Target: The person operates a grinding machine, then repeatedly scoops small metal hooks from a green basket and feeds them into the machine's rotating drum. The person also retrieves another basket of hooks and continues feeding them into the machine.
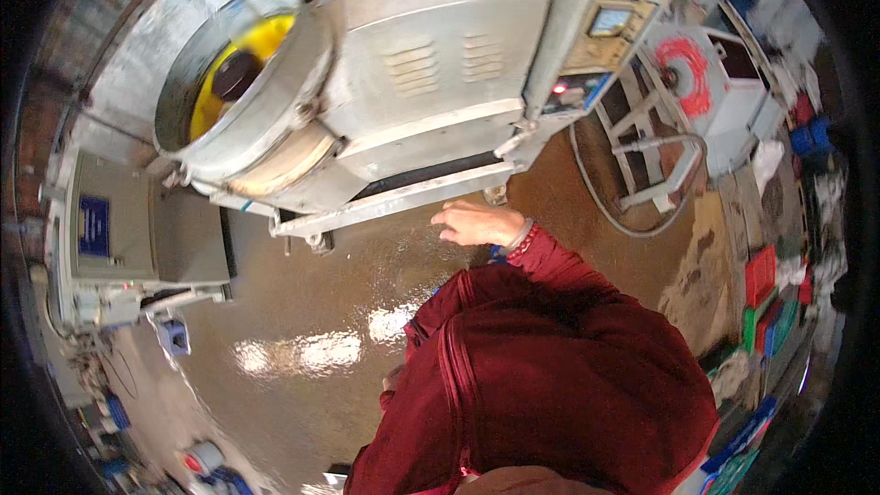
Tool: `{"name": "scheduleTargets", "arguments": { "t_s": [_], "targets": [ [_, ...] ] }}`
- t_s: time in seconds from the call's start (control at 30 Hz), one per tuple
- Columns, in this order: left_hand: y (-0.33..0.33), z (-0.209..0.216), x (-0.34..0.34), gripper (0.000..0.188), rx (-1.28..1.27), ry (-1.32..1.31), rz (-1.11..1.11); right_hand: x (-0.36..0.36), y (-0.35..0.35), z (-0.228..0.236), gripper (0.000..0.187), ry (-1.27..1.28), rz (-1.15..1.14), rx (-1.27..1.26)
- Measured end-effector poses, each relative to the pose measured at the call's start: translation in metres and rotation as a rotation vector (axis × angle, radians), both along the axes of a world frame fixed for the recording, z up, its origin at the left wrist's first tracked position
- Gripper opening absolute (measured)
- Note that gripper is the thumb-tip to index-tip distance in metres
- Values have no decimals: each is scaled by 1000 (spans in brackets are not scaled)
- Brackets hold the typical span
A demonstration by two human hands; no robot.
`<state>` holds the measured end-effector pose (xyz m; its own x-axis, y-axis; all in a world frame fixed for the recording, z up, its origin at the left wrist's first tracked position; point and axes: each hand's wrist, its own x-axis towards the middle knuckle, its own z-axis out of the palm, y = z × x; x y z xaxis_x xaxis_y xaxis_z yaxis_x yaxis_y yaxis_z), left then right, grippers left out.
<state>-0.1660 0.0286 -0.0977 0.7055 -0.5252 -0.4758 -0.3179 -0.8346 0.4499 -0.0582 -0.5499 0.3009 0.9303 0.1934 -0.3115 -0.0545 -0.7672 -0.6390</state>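
Main risk: slip. Floor (302,280) looks wet and shiny, so a lost footing could throw the person at the grey machine (440,46), which stands just ahead, drum (261,151) at its left end. Knuckles could clip its bottom rail (403,200) if the reach runs long. Right hand (472,223): fingers loosely curled, partly open, nothing visible in them, apparently clear of the rail. Left hand (392,378): mostly behind the sleeve, can't tell.

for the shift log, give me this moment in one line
right hand: near grey machine, nothing visible held | left hand: mostly hidden, grip unclear | drum: yellow inside | floor: shiny
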Motion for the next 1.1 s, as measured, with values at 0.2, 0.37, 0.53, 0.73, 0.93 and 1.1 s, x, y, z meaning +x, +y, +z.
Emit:
{"name": "scheduleTargets", "arguments": {
  "t_s": [0.2,0.37,0.53,0.73,0.93,1.1],
  "targets": [
    [-80,73,92,30,647,-63,-271,-88,-135,-119,22,-238,-680,-39],
    [-158,144,117,40,35,-31,633,-134,-228,-195,13,-300,-1142,271],
    [-203,133,74,38,-214,265,682,-105,-278,-189,16,-400,-1194,29],
    [-178,74,-47,32,11,145,149,-50,-294,-185,23,-110,-1224,1225],
    [-181,116,-154,29,-15,420,856,-13,-330,-242,11,-387,-1516,1871],
    [-232,160,-184,29,-165,553,1283,-3,-355,-270,25,-322,-1685,1824]
  ]
}}
